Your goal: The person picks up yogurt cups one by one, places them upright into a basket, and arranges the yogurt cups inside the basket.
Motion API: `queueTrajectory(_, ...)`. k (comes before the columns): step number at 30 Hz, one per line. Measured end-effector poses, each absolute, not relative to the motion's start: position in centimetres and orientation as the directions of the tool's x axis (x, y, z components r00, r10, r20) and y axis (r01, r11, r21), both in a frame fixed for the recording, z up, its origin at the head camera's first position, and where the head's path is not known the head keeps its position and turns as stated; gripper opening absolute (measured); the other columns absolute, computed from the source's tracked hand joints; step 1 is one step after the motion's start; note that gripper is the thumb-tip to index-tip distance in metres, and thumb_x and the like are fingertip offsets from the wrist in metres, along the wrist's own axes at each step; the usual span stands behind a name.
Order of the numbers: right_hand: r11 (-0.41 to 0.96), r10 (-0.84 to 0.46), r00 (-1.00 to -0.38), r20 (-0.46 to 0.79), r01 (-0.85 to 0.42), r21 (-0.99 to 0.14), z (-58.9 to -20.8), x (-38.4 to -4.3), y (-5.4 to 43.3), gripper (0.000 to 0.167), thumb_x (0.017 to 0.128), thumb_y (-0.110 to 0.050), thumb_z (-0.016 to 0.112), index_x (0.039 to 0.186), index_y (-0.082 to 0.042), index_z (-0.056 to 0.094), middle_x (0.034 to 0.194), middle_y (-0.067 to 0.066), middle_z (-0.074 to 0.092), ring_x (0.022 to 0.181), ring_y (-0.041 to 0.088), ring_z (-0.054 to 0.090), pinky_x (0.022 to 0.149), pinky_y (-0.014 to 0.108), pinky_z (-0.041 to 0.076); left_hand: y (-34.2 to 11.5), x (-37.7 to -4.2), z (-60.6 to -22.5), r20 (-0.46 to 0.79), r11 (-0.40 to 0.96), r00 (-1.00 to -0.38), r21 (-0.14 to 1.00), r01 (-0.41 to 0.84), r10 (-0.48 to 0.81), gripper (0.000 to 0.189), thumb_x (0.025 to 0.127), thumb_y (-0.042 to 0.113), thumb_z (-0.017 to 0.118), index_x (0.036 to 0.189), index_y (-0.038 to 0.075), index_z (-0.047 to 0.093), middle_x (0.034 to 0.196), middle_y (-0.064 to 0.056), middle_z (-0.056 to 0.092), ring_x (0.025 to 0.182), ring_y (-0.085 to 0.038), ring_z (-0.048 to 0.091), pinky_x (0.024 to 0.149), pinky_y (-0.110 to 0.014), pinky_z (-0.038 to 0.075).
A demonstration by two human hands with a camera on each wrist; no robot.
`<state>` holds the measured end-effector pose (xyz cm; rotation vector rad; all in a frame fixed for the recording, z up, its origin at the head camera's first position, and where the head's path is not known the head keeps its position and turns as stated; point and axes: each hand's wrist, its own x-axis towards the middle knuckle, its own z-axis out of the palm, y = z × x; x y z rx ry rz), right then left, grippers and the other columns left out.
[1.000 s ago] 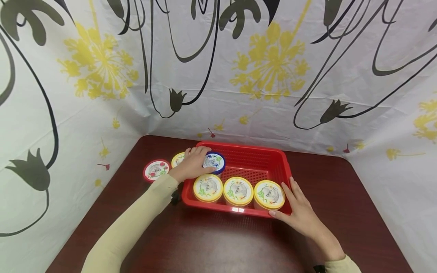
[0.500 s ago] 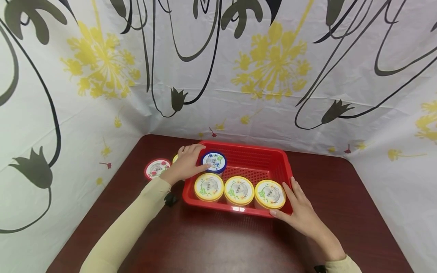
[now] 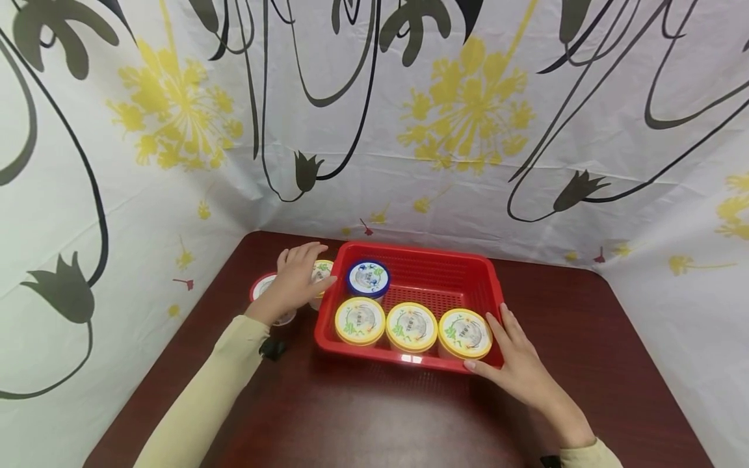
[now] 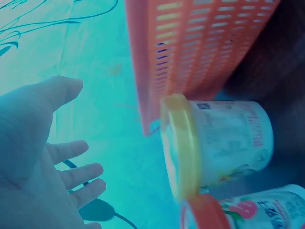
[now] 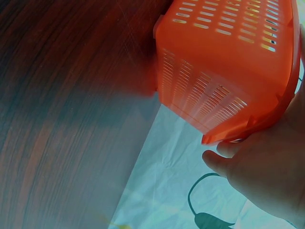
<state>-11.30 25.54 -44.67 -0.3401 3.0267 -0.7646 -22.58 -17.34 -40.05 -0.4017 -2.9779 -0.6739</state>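
My left hand hovers with spread fingers just left of the red basket. Below it stands a yellow-lidded tub, outside the basket and partly covered by the hand in the head view. The left wrist view shows bare space between the thumb and fingers, with the yellow-lidded tub upright beside the basket's slotted wall. My right hand rests at the basket's front right corner, thumb on the front rim and extended fingers along the right rim. Inside the basket are a blue-lidded tub and three yellow-lidded tubs in the front row.
A red-lidded tub stands left of the yellow one, mostly behind my left hand. The dark wooden table ends at a white patterned cloth that hangs behind and on both sides.
My left hand has drawn back leftward from over the blue-lidded tub in the basket to above the tubs outside. My right hand stays at the basket's corner.
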Motion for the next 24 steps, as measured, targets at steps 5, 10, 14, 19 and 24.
queueTrajectory(5, 0.857, -0.214, -0.975, 0.065, -0.219, -0.467, -44.6, -11.3, 25.5, 0.106, 0.078, -0.057, 0.075, 0.156, -0.005, 0.026, 0.166, 0.02, 0.006, 0.15, 0.048, 0.013, 0.102, 0.08, 0.03, -18.2, -22.1, -40.6, 0.115, 0.876, -0.968, 0.411, 0.252, 0.225, 0.08, 0.087, 0.045, 0.07, 0.15, 0.01, 0.035, 0.156, -0.015, 0.035, 0.144, -0.035, 0.028, 0.119, -0.066, 0.013)
queueTrajectory(10, 0.858, -0.216, -0.975, 0.056, -0.217, -0.466, -44.6, -11.3, 25.5, 0.105, 0.078, -0.057, 0.075, 0.156, -0.005, 0.026, 0.167, 0.02, 0.006, 0.15, 0.048, 0.013, 0.101, 0.079, 0.031, -19.4, -21.6, -41.9, 0.143, 0.879, -0.968, 0.408, 0.246, 0.204, 0.077, 0.087, 0.042, 0.07, 0.147, 0.008, 0.037, 0.154, -0.017, 0.037, 0.141, -0.036, 0.032, 0.116, -0.065, 0.018)
queueTrajectory(14, 0.856, -0.22, -0.973, 0.063, -0.224, -0.466, -44.8, -11.3, 25.5, 0.105, 0.078, -0.056, 0.075, 0.156, -0.005, 0.026, 0.167, 0.02, 0.006, 0.15, 0.048, 0.013, 0.1, 0.08, 0.031, -20.5, -21.2, -42.7, 0.167, 0.879, -0.968, 0.412, 0.24, 0.186, 0.075, 0.088, 0.041, 0.07, 0.146, 0.006, 0.039, 0.153, -0.02, 0.038, 0.14, -0.04, 0.033, 0.115, -0.066, 0.018)
queueTrajectory(19, 0.854, -0.221, -0.971, 0.086, -0.236, -0.463, -44.9, -11.3, 25.6, 0.105, 0.078, -0.055, 0.077, 0.155, -0.004, 0.027, 0.166, 0.021, 0.007, 0.15, 0.048, 0.014, 0.101, 0.079, 0.03, -21.7, -20.9, -43.4, 0.177, 0.877, -0.974, 0.433, 0.207, 0.142, 0.073, 0.088, 0.037, 0.071, 0.146, 0.004, 0.04, 0.153, -0.023, 0.037, 0.138, -0.045, 0.032, 0.114, -0.068, 0.015)
queueTrajectory(24, 0.856, -0.218, -0.972, 0.082, -0.231, -0.462, -44.8, -11.3, 25.5, 0.105, 0.078, -0.055, 0.076, 0.156, -0.004, 0.026, 0.166, 0.021, 0.007, 0.15, 0.048, 0.014, 0.101, 0.079, 0.031, -22.9, -20.7, -44.3, 0.161, 0.881, -0.981, 0.441, 0.169, 0.107, 0.076, 0.087, 0.038, 0.072, 0.146, 0.004, 0.038, 0.153, -0.025, 0.035, 0.137, -0.046, 0.031, 0.112, -0.068, 0.015)
